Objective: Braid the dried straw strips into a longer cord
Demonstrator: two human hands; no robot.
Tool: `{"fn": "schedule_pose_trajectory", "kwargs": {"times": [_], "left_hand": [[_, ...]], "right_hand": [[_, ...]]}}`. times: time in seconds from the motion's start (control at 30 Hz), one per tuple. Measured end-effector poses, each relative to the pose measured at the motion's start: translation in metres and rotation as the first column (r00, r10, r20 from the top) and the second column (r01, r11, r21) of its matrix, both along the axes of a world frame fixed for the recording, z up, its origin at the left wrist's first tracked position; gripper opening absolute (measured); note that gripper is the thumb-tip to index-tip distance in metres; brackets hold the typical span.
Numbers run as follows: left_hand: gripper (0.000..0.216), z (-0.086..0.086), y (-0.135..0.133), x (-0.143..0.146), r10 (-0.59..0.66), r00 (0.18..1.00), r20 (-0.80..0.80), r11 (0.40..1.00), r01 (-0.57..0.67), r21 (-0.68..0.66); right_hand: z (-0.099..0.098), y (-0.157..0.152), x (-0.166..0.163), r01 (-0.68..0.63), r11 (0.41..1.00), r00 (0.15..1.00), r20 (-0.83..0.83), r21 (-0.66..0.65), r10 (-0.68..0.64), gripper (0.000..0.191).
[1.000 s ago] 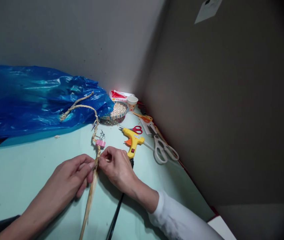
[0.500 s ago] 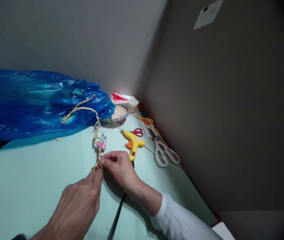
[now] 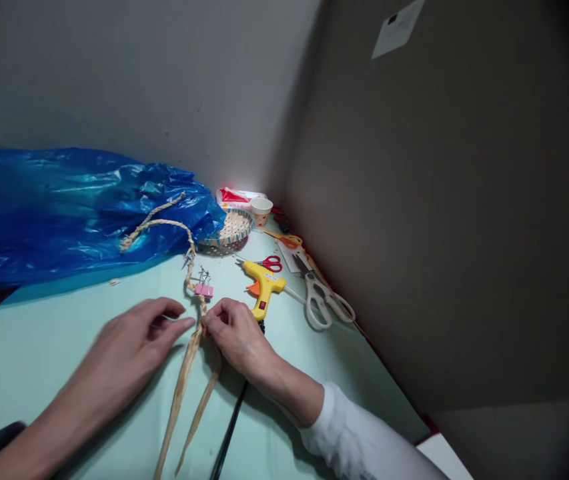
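Note:
A tan braided cord (image 3: 190,248) of dried plant fibre runs from the blue bag down to my hands. A pink binder clip (image 3: 204,290) grips it just above my fingers. My right hand (image 3: 237,337) pinches the cord at the lower end of the braid. Below it, loose flat strands (image 3: 184,380) trail across the table toward me. My left hand (image 3: 144,337) is apart from the cord, just left of it, thumb and fingers spread with nothing between them.
A blue plastic bag (image 3: 64,213) lies at the left against the wall. Right of the cord are a yellow glue gun (image 3: 267,283), red-handled scissors (image 3: 271,264) and large white-handled scissors (image 3: 319,300). Behind stand a woven basket (image 3: 237,225) and a paper cup (image 3: 261,208).
My left hand has let go of the strands, moved up and left, and opened. The strands now hang loose toward me. My right hand stays at the braid's end.

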State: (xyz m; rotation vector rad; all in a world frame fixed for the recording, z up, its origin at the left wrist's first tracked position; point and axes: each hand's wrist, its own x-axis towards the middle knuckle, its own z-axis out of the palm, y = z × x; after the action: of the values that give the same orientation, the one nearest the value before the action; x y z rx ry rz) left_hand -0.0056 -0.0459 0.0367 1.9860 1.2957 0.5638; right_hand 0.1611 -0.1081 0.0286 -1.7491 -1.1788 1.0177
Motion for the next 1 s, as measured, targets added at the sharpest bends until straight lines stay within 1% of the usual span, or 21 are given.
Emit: {"fn": "schedule_pose_trajectory", "kwargs": {"times": [0.03,0.07,0.13,0.17,0.2,0.27,0.33,0.37,0.4,0.47,0.63,0.7,0.8,0.93,1.0], "left_hand": [[0.035,-0.004,0.006,0.003,-0.086,0.990,0.114,0.983,0.103,-0.151],[0.034,-0.009,0.010,0.007,-0.137,0.964,0.229,0.931,0.205,-0.304],[0.035,-0.017,0.011,0.014,-0.166,0.929,0.331,0.864,0.299,-0.406],[0.036,-0.019,0.010,0.016,-0.158,0.920,0.360,0.843,0.316,-0.436],[0.036,-0.019,0.008,0.018,-0.123,0.916,0.382,0.830,0.306,-0.467],[0.038,-0.017,0.002,0.021,0.008,0.907,0.422,0.786,0.255,-0.563],[0.042,-0.013,-0.003,0.025,0.136,0.895,0.424,0.738,0.193,-0.646],[0.043,-0.012,-0.005,0.026,0.177,0.891,0.417,0.724,0.169,-0.669],[0.043,-0.012,-0.006,0.028,0.194,0.892,0.408,0.726,0.150,-0.672],[0.042,-0.013,-0.008,0.032,0.204,0.895,0.396,0.748,0.119,-0.653],[0.044,-0.026,-0.008,0.034,0.218,0.896,0.388,0.816,0.051,-0.576],[0.044,-0.030,-0.008,0.032,0.219,0.896,0.385,0.829,0.037,-0.558],[0.044,-0.031,-0.009,0.030,0.238,0.896,0.375,0.833,0.010,-0.553],[0.044,-0.030,-0.011,0.031,0.257,0.890,0.376,0.833,-0.006,-0.554],[0.044,-0.030,-0.012,0.032,0.260,0.885,0.386,0.830,0.000,-0.558]], "right_hand": [[0.000,-0.001,0.000,-0.002,1.000,1.000,0.005,-0.002,0.002,0.023],[0.000,-0.001,0.000,0.000,1.000,1.000,0.010,-0.002,0.000,0.022],[0.000,-0.004,0.000,-0.008,1.000,0.999,0.037,0.016,0.007,0.021],[0.001,-0.005,0.000,-0.020,0.999,0.998,0.068,0.027,0.018,0.020],[0.001,-0.006,0.000,-0.039,0.999,0.993,0.111,0.035,0.035,0.019],[0.004,-0.009,0.000,-0.082,0.996,0.970,0.233,0.026,0.074,0.019],[0.007,-0.012,0.000,-0.111,0.994,0.924,0.366,-0.015,0.109,0.019],[0.009,-0.013,-0.001,-0.122,0.992,0.897,0.424,-0.035,0.125,0.020],[0.010,-0.014,-0.001,-0.132,0.990,0.869,0.475,-0.049,0.140,0.022],[0.012,-0.016,-0.002,-0.164,0.984,0.819,0.547,-0.064,0.172,0.023],[0.008,-0.021,0.000,-0.243,0.963,0.728,0.635,-0.114,0.259,0.019],[0.005,-0.023,0.001,-0.258,0.962,0.687,0.682,-0.092,0.249,0.018],[0.002,-0.027,0.002,-0.284,0.958,0.614,0.762,-0.030,0.205,0.016],[0.002,-0.029,0.002,-0.306,0.952,0.556,0.814,0.014,0.167,0.011],[0.003,-0.030,0.000,-0.336,0.941,0.506,0.849,0.033,0.151,0.008]]}}
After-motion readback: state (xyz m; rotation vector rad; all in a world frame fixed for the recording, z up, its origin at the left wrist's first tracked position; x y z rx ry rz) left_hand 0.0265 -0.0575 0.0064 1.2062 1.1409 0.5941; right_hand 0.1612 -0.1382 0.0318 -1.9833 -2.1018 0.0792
